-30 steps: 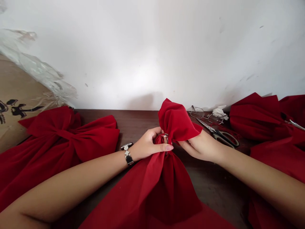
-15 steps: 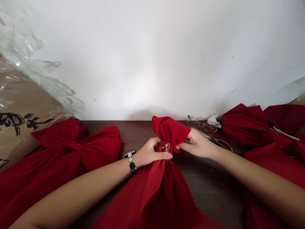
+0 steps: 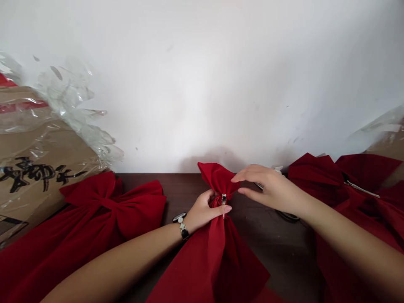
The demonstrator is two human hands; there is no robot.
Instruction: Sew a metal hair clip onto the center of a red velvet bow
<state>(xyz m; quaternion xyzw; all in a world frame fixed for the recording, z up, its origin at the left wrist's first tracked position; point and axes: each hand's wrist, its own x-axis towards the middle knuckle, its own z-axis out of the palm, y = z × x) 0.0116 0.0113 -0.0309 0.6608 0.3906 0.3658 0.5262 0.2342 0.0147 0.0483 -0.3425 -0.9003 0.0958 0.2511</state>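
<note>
A large red fabric bow (image 3: 217, 244) stands gathered at its narrow middle over the dark table. My left hand (image 3: 208, 209) is closed around that pinched middle, its thumb lying across the front. On the gathered part sits a silver metal hair clip (image 3: 224, 200), upright and close above my left thumb. My right hand (image 3: 260, 187) is just right of the bow's upper loop, thumb and fingers apart, with nothing visible between them. Whether its fingertips touch the cloth I cannot tell.
Another red bow (image 3: 107, 206) lies at left before a plastic-wrapped cardboard box (image 3: 47, 147). More red bows (image 3: 318, 176) are at right, one with a metal clip (image 3: 362, 188). Scissors (image 3: 288, 216) lie partly hidden behind my right hand. A white wall (image 3: 176, 84) rises behind the table (image 3: 181, 182).
My right hand has let go of the bow's upper loop and opened to its right. The clip now lies straight along the bow's middle. The view has tilted up slightly.
</note>
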